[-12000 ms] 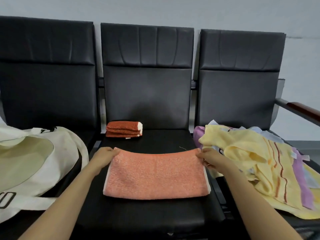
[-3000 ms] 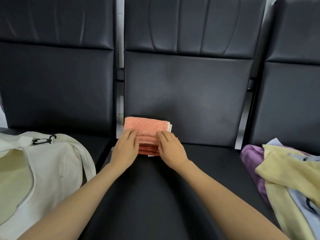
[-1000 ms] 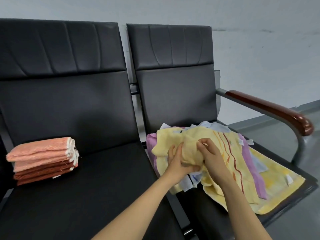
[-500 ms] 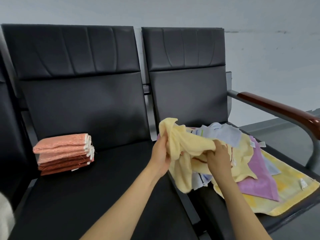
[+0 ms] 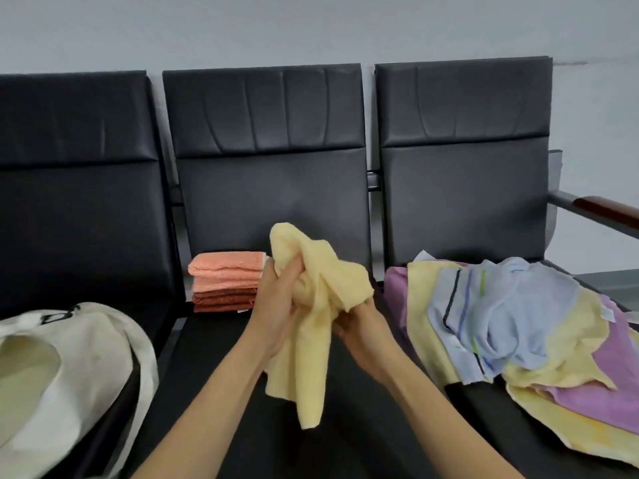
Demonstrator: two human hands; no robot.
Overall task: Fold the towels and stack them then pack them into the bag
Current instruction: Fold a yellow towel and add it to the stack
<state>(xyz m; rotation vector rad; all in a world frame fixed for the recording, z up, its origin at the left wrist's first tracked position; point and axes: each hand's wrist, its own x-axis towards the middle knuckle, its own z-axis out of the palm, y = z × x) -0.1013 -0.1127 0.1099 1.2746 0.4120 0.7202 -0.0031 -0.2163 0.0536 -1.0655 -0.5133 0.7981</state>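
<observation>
A crumpled pale yellow towel (image 5: pixel 313 326) hangs in the air above the middle seat. My left hand (image 5: pixel 276 305) grips its bunched upper part, and my right hand (image 5: pixel 359 323) pinches its right side lower down. Behind my left hand, at the back of the middle seat, stands a stack of folded orange and rust towels (image 5: pixel 226 281). A loose heap of unfolded towels (image 5: pixel 511 326) in yellow, light blue and purple covers the right seat. The cream cloth bag (image 5: pixel 65 375) lies open on the left seat.
Three black padded chairs stand in a row against a grey wall; the middle seat (image 5: pixel 221 426) is bare in front of the stack. A wooden armrest (image 5: pixel 601 210) juts out at the far right.
Both hands have carried the yellow towel left, off the heap and over the middle seat. The view has swung left, bringing the bag back in.
</observation>
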